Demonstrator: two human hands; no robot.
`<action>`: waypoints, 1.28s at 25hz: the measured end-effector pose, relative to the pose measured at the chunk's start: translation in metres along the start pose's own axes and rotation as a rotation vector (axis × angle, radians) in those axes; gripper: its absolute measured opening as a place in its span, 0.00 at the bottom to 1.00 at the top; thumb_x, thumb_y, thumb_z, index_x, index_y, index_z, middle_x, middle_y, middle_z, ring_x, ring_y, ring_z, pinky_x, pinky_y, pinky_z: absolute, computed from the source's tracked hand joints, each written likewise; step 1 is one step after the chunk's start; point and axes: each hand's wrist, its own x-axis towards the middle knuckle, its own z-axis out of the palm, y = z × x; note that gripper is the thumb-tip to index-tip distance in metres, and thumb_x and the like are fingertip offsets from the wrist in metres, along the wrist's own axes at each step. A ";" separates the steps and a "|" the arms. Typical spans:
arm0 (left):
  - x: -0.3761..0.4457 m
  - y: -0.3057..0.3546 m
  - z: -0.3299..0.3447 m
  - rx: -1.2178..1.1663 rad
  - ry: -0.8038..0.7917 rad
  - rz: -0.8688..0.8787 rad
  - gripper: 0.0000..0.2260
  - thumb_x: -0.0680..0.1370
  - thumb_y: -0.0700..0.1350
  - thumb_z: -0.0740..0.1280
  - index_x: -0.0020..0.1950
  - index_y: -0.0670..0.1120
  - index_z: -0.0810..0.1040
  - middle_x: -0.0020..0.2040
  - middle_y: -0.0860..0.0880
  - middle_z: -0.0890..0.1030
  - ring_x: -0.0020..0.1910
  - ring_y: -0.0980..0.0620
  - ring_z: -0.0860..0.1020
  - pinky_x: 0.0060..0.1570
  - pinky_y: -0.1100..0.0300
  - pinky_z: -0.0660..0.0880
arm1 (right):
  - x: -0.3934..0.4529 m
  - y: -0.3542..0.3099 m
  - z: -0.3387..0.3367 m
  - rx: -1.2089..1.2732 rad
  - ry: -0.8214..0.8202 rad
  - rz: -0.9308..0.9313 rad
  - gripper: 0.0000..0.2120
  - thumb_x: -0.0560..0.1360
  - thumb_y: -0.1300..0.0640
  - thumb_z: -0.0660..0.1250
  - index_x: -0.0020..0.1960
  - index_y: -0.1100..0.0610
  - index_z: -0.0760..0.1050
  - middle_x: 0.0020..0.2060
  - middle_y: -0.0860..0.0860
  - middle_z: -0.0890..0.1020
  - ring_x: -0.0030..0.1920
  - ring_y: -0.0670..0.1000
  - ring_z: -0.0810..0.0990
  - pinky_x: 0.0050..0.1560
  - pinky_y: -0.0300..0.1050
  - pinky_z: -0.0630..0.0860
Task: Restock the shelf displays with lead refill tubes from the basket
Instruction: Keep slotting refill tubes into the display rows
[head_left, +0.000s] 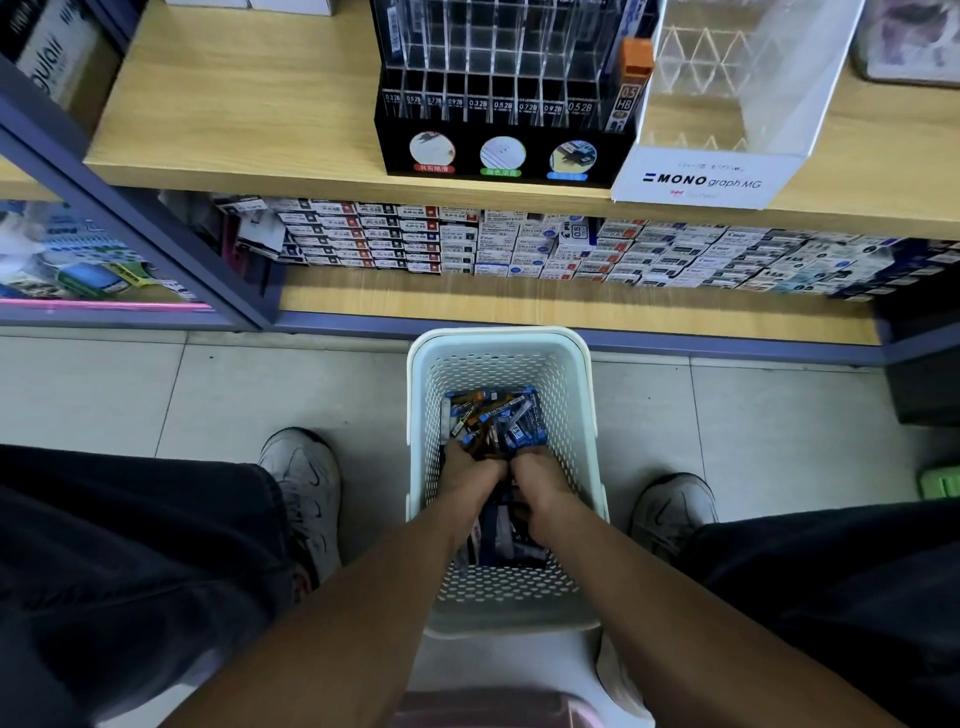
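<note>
- Head view: a pale perforated basket (501, 364) is seen standing on the tiled floor (208, 389), just in front of the lower shelf, between two white shoes.
- A jumbled heap of lead refill tubes (496, 418), blue, black and orange, is seen lying in the bottom of the basket.
- Both hands are reached down into the basket, side by side and touching the heap.
- The left hand (470, 470) is sunk into the tubes at the basket's left side; its fingertips are buried, so the state of its grip cannot be told.
- The right hand (537, 475) is pressed in just beside it at the basket's right; its fingers are hidden among the tubes as well, and whether anything is held cannot be told.
- Above the basket, on the upper wooden shelf (234, 104), a black display rack (498, 150) with clear slots labelled by lead size is seen; most slots look unfilled.
- One orange-capped tube (629, 83) marked 0.5 HB is stood upright in the rack's rightmost slot.
- Just right of the rack, a clear display case (727, 78) with a white MONO graph base is placed.
- Behind the basket, the lower shelf is lined with stacked small boxes (467, 239).
</note>
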 end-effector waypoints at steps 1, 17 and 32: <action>0.001 -0.002 0.000 0.005 -0.001 0.008 0.26 0.71 0.33 0.70 0.67 0.44 0.67 0.53 0.43 0.81 0.48 0.48 0.81 0.45 0.56 0.81 | 0.001 0.001 0.000 0.009 0.005 -0.009 0.21 0.73 0.66 0.55 0.63 0.55 0.73 0.54 0.59 0.81 0.54 0.59 0.80 0.56 0.54 0.79; 0.012 0.006 0.014 0.366 0.141 0.109 0.15 0.73 0.37 0.69 0.58 0.45 0.71 0.49 0.45 0.81 0.44 0.46 0.80 0.35 0.61 0.72 | 0.012 -0.002 0.000 0.107 0.025 -0.018 0.20 0.76 0.69 0.56 0.62 0.57 0.77 0.52 0.61 0.84 0.50 0.61 0.83 0.52 0.59 0.83; 0.023 0.027 0.010 0.162 0.155 -0.072 0.09 0.76 0.33 0.60 0.54 0.39 0.76 0.40 0.44 0.78 0.41 0.43 0.79 0.34 0.58 0.74 | 0.007 -0.008 0.008 -0.167 0.048 -0.175 0.13 0.73 0.67 0.66 0.54 0.54 0.80 0.47 0.54 0.85 0.47 0.57 0.84 0.50 0.58 0.84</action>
